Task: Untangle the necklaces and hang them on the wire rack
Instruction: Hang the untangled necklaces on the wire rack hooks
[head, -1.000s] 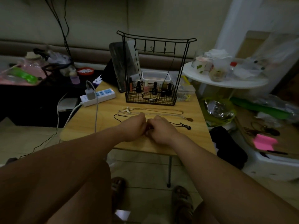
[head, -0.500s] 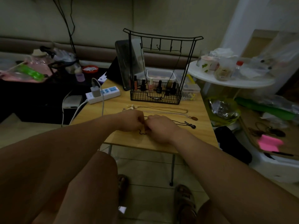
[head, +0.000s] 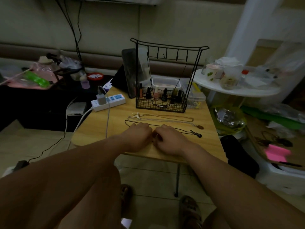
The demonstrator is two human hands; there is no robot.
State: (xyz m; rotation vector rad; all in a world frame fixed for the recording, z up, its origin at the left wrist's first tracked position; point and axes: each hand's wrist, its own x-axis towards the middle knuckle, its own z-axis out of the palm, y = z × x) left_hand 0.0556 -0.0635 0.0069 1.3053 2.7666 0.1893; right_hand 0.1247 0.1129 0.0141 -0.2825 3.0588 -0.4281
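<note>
While two more necklaces (head: pixel 165 117) lie just beyond, before the wire rack (head: pixel 148 105), your left hand (head: pixel 137 138) and right hand (head: pixel 170 141) meet knuckle to knuckle near the front edge of the wooden table (head: pixel 102 129), fingers curled, pinching the black cord necklace (head: pixel 197 134). Labels on the rack's bottles (head: pixel 164 95) are too small to read.
</note>
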